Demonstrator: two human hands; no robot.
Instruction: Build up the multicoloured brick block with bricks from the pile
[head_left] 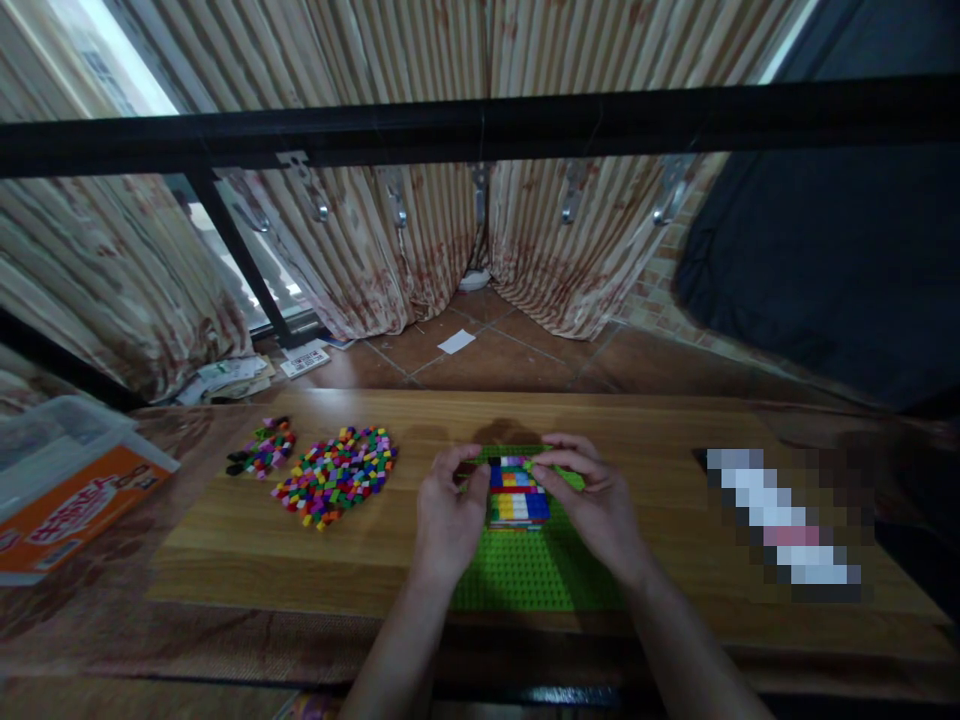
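A green baseplate (532,575) lies on the wooden table in front of me. A block of small coloured bricks (517,495) in blue, red, yellow and white rows stands on its far half. My left hand (448,515) rests against the block's left side, fingers curled around its far corner. My right hand (592,500) sits on the right side, its fingertips pinched at the block's top far edge on a small brick that I cannot make out clearly.
A pile of loose coloured bricks (337,475) lies left of the plate, with a smaller heap (266,450) beyond it. A clear plastic box with an orange label (64,490) stands at far left. A blurred-out object (787,525) lies at right. A black rail (480,125) crosses overhead.
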